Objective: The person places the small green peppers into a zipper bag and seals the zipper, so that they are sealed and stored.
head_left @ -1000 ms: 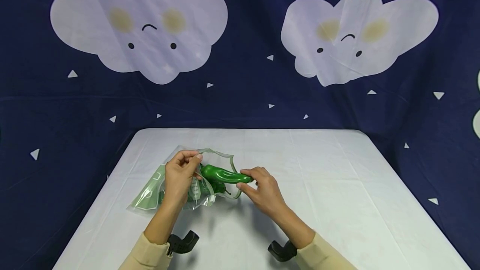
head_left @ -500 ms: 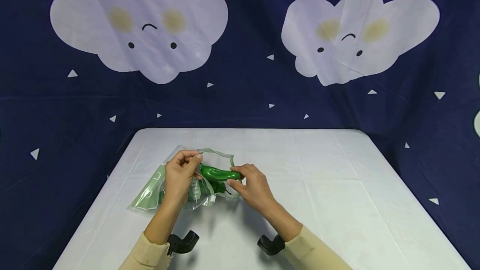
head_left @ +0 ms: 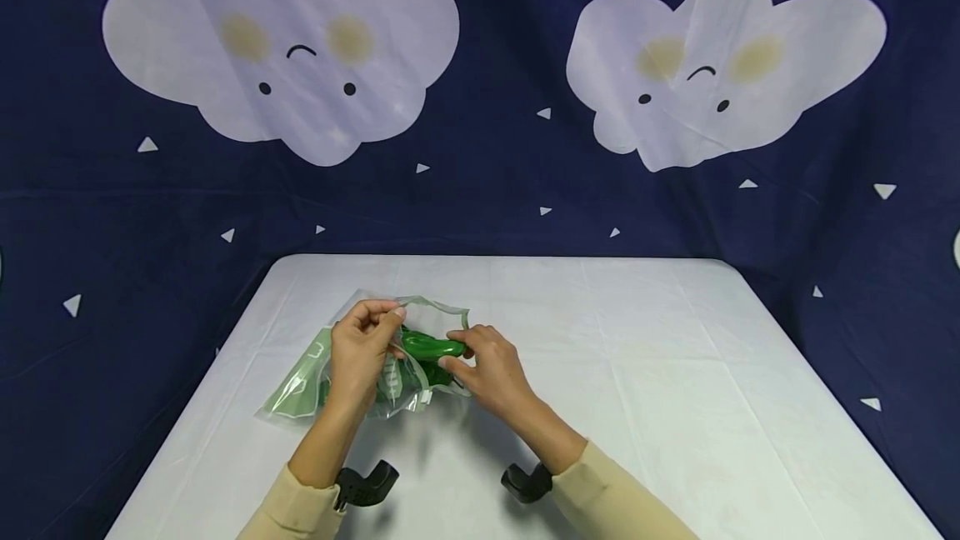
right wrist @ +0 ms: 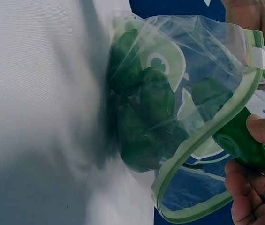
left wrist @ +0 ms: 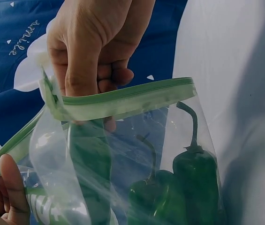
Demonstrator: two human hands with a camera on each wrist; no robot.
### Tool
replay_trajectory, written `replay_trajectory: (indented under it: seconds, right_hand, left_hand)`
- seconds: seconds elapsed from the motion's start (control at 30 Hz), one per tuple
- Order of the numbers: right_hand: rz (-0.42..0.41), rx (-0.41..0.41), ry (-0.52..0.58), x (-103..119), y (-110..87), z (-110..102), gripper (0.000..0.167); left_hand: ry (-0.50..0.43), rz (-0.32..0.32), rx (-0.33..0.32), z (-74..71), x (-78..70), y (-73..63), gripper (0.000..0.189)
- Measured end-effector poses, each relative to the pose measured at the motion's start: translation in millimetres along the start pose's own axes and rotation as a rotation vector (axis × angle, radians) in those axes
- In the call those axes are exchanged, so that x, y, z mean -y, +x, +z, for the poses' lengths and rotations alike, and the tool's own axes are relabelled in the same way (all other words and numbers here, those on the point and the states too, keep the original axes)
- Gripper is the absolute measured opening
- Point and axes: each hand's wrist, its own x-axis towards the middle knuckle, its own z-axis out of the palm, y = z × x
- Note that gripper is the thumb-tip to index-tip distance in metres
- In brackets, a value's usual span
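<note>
A clear zip bag (head_left: pixel 296 386) with green edging and print lies on the left part of the table, its mouth spread open toward the right. My left hand (head_left: pixel 362 348) pinches the bag's rim between thumb and fingers. With thumb and fingertips my right hand (head_left: pixel 491 369) grips one end of a long green pepper (head_left: pixel 427 346). In the right wrist view, this pepper's other end reaches inside the bag mouth. Several more green peppers (left wrist: pixel 196 180) sit inside the bag, some with curved stems upward. Plastic folds blur those deeper in.
A white-covered table (head_left: pixel 637 407) carries the bag and extends to the right of both hands. Behind it hangs a dark blue cloth (head_left: pixel 495 190) printed with clouds and triangles. Each wrist wears a black camera mount (head_left: pixel 367 486).
My right hand has moved left with the pepper, which has slid further into the bag. The left hand has stayed in place on the rim.
</note>
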Motion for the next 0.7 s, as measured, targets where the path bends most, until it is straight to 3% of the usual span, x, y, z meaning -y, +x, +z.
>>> replay_trajectory:
  seconds: [0.7]
  right_hand:
    - [-0.022,0.076,-0.123,8,10.8,16,0.031]
  left_hand:
    - [-0.001,0.003,0.0,-0.1,-1.2,-0.8,0.011]
